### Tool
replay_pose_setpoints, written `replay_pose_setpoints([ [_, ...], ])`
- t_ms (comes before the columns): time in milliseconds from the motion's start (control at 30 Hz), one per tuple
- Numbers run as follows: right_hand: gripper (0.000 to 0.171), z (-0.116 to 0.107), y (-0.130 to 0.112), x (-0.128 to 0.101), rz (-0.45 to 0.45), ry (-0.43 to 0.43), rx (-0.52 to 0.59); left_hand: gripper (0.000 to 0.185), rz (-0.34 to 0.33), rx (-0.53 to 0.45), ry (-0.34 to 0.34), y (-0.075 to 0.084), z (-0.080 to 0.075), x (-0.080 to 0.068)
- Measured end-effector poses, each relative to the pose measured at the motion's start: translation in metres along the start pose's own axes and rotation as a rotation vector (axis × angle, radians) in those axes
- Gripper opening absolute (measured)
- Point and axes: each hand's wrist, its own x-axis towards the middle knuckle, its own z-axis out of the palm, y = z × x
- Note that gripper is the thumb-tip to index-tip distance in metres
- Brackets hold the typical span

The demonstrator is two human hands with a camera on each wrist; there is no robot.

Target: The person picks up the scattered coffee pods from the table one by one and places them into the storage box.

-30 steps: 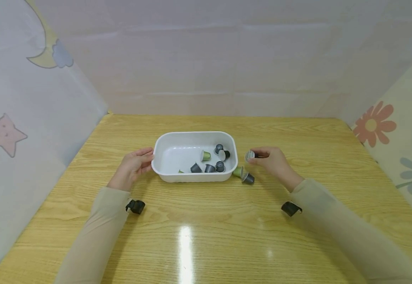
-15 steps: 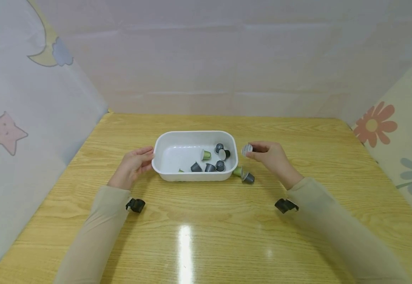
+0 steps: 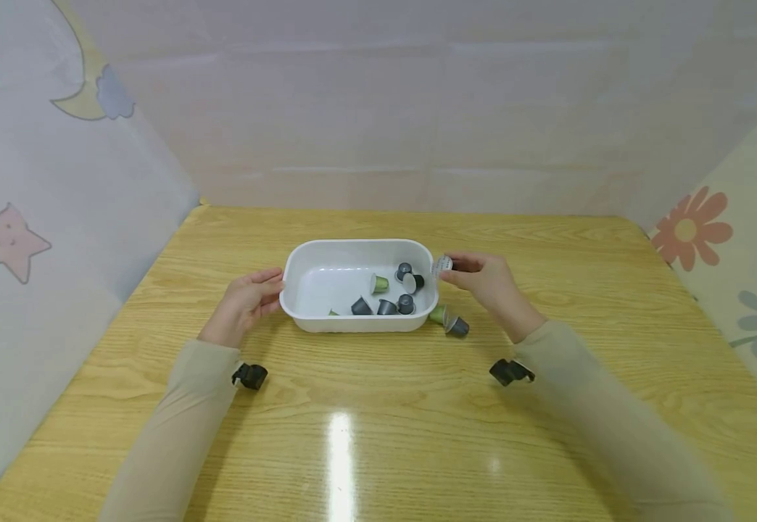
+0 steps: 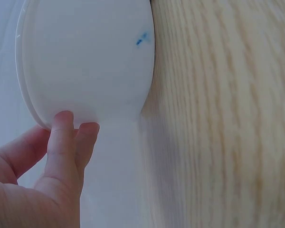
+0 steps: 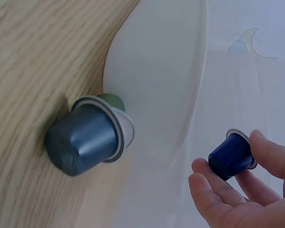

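A white oval-cornered tub (image 3: pixel 355 325) stands on the table with several coffee capsules inside, mostly at its right end. Among those are a green capsule (image 3: pixel 381 285) and a dark grey capsule (image 3: pixel 361 307). My left hand (image 3: pixel 243 304) touches the tub's left end, its extended fingers against the outer wall below the rim. My right hand (image 3: pixel 491 286) pinches a dark blue capsule (image 5: pixel 231 154) between thumb and fingers, its pale foil lid facing left, right beside the tub's right rim in the head view. Another green capsule (image 3: pixel 439 315) and a dark capsule (image 3: pixel 458 328) lie outside against the tub's front right corner.
The wooden table (image 3: pixel 378 406) reaches back to a pale wall sheet (image 3: pixel 352 130). Printed sheets with a star (image 3: pixel 6 243) and flowers (image 3: pixel 685 230) border the left and right sides. Black wrist cameras hang below both sleeves.
My right hand has moved left and away from me with its capsule, up to the tub's right rim. The left hand and the tub have stayed in place.
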Motion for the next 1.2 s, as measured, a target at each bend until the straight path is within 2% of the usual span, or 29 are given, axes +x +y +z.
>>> replay_pose_setpoints([
  [600,0.048,0.024,-0.008,0.011,0.023,0.000,0.071,0.052,0.009,0.021,-0.001,-0.002,-0.004,-0.001],
  [933,0.049,0.036,-0.014,0.013,0.038,-0.009,0.134,0.053,0.006,0.043,0.023,-0.002,-0.002,0.003],
  [1200,0.048,0.046,-0.020,0.018,0.050,-0.003,0.148,0.054,0.004,0.016,0.011,-0.001,-0.001,0.001],
])
